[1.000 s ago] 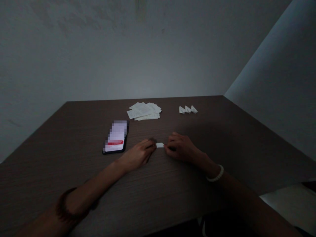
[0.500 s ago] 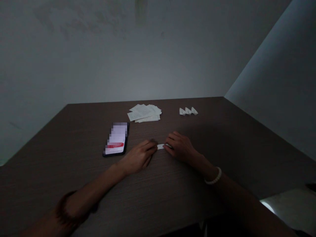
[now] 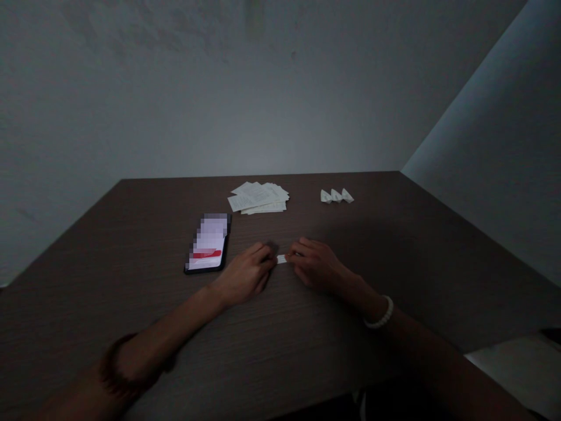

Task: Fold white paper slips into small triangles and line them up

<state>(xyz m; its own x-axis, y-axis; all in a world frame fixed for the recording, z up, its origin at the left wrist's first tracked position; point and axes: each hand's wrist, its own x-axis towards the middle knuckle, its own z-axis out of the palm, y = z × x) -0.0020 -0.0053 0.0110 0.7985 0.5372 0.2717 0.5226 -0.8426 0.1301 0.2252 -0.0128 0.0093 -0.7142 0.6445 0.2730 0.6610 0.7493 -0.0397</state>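
Small white folded paper strip (image 3: 281, 259) lies flat on the dark brown wooden worktop (image 3: 131, 234), long axis left-to-right, right between both hands. Left hand (image 3: 245, 276) and right hand (image 3: 316, 268) each pinch an end, equally close, grip clamped.

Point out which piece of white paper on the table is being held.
The small strip, pinched between the left hand and right hand. The sheet pile and three folded pieces lie untouched farther back.
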